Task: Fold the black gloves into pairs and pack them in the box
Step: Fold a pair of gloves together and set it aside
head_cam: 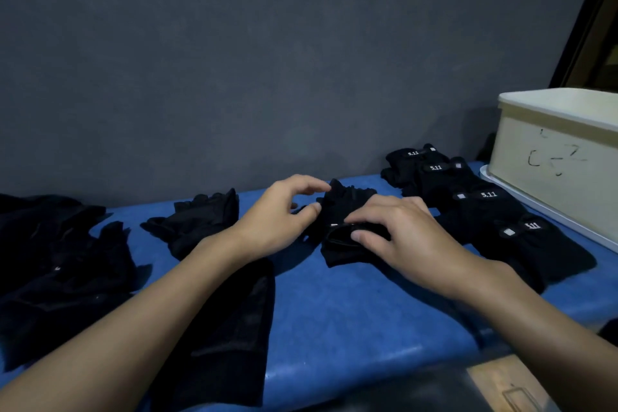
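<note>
A pair of black gloves (pixel 344 211) lies on the blue surface (pixel 334 311) in the middle. My left hand (pixel 277 214) pinches its left edge between thumb and fingers. My right hand (pixel 401 234) lies on top, its fingers curled round the folded cuff. To the right, several folded black pairs (pixel 468 197) with white "5.11" labels lie in a row. The cream box (pixel 561 157) stands at the far right, its inside hidden.
Loose black gloves lie to the left: one (pixel 197 221) beyond my left wrist, a heap (pixel 57 271) at the far left, one (pixel 230 338) under my left forearm. A grey wall (pixel 267 60) rises close behind. The box stands on a white tray (pixel 548 211).
</note>
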